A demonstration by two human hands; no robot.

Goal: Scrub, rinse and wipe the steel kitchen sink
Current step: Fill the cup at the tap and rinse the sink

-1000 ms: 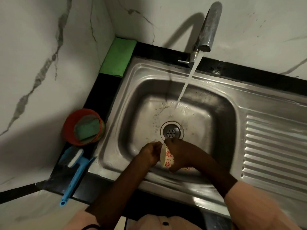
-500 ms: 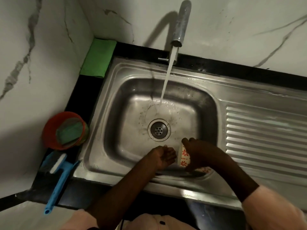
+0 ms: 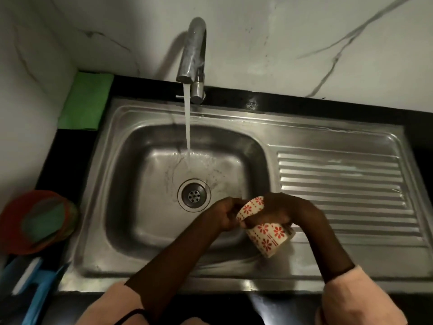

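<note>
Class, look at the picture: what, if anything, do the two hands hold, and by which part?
The right hand grips the patterned cup round its side; the left hand holds its rim.

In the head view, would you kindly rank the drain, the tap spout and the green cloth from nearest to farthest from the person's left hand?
1. Drain: in the basin floor, just up and left of the left hand.
2. Tap spout: at the back wall, straight beyond the drain.
3. Green cloth: on the counter's far left corner, only a little farther than the spout.
</note>
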